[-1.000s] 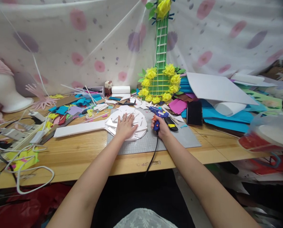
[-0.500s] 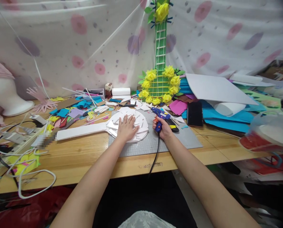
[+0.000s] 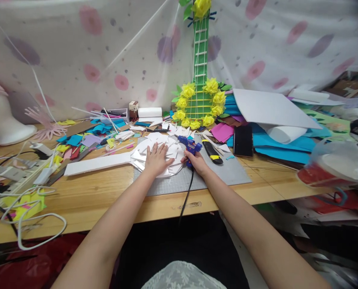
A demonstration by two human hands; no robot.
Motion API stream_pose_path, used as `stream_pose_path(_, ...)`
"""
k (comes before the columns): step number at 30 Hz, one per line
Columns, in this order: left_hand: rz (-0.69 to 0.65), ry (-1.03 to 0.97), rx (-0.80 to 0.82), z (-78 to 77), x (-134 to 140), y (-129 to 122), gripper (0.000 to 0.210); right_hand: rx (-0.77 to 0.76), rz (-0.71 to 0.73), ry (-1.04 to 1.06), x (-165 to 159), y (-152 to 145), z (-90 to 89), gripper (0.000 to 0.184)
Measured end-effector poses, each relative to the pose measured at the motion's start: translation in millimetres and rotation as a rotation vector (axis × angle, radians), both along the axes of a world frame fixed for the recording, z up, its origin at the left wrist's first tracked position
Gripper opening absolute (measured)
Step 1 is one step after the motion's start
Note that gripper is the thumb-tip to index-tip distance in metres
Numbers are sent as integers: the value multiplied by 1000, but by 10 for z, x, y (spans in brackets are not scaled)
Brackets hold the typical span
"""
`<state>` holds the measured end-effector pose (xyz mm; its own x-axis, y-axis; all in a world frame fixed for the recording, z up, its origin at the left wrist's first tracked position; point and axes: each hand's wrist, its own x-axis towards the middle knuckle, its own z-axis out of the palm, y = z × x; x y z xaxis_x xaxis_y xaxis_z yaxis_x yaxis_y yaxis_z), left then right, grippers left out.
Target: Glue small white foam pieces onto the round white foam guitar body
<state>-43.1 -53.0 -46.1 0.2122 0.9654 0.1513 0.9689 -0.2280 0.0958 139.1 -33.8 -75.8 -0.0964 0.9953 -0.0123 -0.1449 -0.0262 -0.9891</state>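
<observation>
My left hand (image 3: 156, 159) lies with fingers spread on a round white piece (image 3: 174, 149) layered with folded white paper strips. A long flat white neck (image 3: 99, 163) runs from the round piece to the left. In my right hand (image 3: 196, 159) is a blue hot glue gun (image 3: 189, 145), its nozzle pointing left over the edge of the round piece. The gun's black cord (image 3: 187, 192) hangs over the table's front edge. Under the round piece lies a grey cutting mat (image 3: 227, 176). A black and yellow utility knife (image 3: 211, 152) rests on the mat to the right.
A green paper guitar with yellow flowers (image 3: 200, 100) leans at the back. Coloured scraps (image 3: 99, 127) spread behind the white neck. A phone (image 3: 243, 141) and blue sheets (image 3: 282, 150) lie right. White cables (image 3: 43, 192) tangle at left; a red-and-white container (image 3: 323, 172) stands at the right edge.
My right hand has moved the glue gun left, to the edge of the round white piece, leaving the utility knife in fuller view. My left hand stays on the piece. The camera view has shifted slightly.
</observation>
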Motion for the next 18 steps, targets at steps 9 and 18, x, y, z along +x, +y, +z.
stream_pose_path(9, -5, 3, -20, 8, -5, -2, 68, 44, -4, -142, -9, 36, -54, 32)
stream_pose_path(18, 9, 21, -5, -6, 4, -6, 67, -19, -46, -149, -33, 20, -18, 30)
